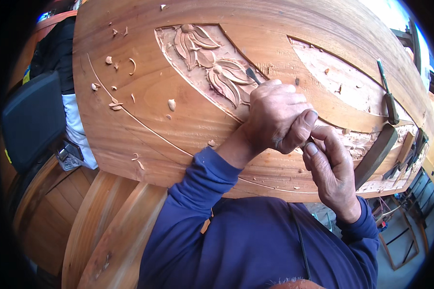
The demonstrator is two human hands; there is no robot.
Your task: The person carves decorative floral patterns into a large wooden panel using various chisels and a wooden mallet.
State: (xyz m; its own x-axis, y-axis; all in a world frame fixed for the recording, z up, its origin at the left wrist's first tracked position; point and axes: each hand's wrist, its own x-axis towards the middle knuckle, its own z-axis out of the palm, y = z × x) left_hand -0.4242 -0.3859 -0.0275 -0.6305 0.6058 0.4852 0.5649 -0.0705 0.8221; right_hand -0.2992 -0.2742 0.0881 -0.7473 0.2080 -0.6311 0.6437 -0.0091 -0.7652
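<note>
My left hand (277,115) is wrapped round a carving chisel (251,75), fist over its shank and handle. The blade's tip points up-left and meets the carved flower relief (222,72) close to the recess's right edge. My right hand (330,166) is closed, with thumb and fingers pinched at the rear end of the chisel, just below the left fist. Most of the handle is hidden by the hands. Two flowers with long petals stand out in the sunken area of a large brown wooden panel (144,101).
Another chisel (389,98) with a dark handle lies on the panel at right, above a dark wooden bar (377,156). More tools (414,154) lie by the right edge. Wood shavings (171,104) are scattered at left. Beyond stands a dark chair back (33,120); curved boards (120,236) stand below.
</note>
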